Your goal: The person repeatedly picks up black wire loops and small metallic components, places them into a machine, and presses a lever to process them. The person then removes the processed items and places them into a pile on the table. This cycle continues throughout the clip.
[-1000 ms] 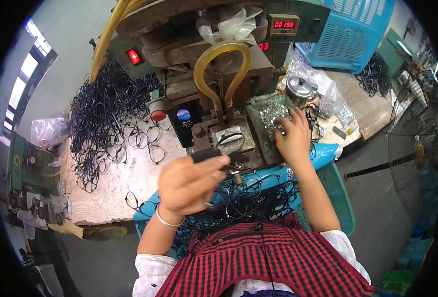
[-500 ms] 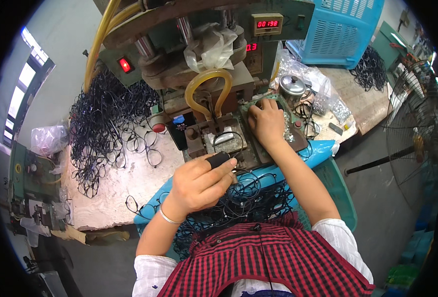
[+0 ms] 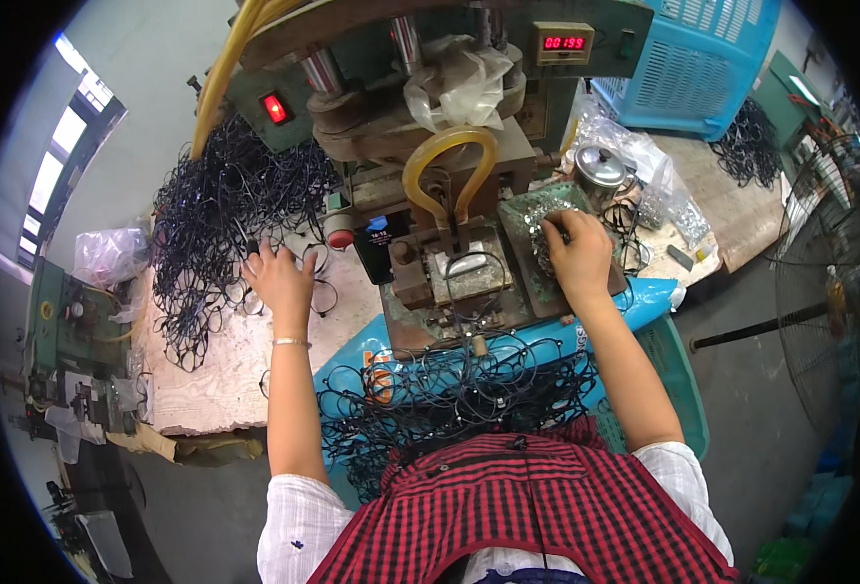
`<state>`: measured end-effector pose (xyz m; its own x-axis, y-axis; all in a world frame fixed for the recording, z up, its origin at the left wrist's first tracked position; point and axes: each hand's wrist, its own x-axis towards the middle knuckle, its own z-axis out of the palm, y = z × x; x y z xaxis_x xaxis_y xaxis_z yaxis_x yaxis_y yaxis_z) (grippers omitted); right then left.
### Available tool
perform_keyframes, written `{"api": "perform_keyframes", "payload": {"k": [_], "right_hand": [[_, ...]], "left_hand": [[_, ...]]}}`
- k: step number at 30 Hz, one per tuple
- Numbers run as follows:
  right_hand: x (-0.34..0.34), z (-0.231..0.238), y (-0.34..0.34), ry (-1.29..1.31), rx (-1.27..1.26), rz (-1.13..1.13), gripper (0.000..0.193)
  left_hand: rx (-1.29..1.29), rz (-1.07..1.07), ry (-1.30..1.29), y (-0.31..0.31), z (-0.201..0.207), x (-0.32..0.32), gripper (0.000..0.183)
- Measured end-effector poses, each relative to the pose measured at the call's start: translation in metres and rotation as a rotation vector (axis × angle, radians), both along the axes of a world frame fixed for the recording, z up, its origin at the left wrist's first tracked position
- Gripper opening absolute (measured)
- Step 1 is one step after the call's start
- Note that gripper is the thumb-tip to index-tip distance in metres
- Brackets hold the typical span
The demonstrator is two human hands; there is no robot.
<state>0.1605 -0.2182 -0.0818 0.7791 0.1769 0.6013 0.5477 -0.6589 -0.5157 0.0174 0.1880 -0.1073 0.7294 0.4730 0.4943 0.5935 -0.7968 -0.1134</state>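
Note:
My left hand (image 3: 282, 282) reaches over the near edge of a tangled heap of black eyeglass frames (image 3: 216, 200) on the left. Its fingers are spread, with a black sleeve on one finger, and I see nothing held. My right hand (image 3: 583, 261) is at a green tray (image 3: 519, 209) of small shiny metal pieces (image 3: 539, 226). Its fingers are curled together; anything between them is hidden. Between the hands stands a press fixture (image 3: 464, 268) with a dark eyeglass rim looped across it. More black frames (image 3: 459, 394) lie in front of my apron.
A yellow hose loop (image 3: 415, 180) rises above the fixture. A red button (image 3: 340, 238) and a phone (image 3: 375, 255) sit left of it. A lidded metal pot (image 3: 600, 167), blue crate (image 3: 683, 68) and fan (image 3: 809, 292) are on the right. Blue plastic sheeting (image 3: 352, 352) lies along the front.
My left hand has moved from the front of the fixture left to the heap and spread its fingers. My right hand has drawn slightly nearer over the tray. The whole view has shifted.

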Motion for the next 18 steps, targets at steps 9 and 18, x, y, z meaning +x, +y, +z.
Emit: {"api": "perform_keyframes", "payload": {"k": [9, 18], "right_hand": [[-0.044, 0.038, -0.017, 0.436, 0.279, 0.115, 0.014], [-0.009, 0.01, -0.008, -0.008, -0.155, 0.019, 0.01]], "left_hand": [[-0.346, 0.288, 0.054, -0.032, -0.025, -0.046, 0.07], [-0.928, 0.011, -0.274, -0.001, -0.04, -0.056, 0.04]]}}
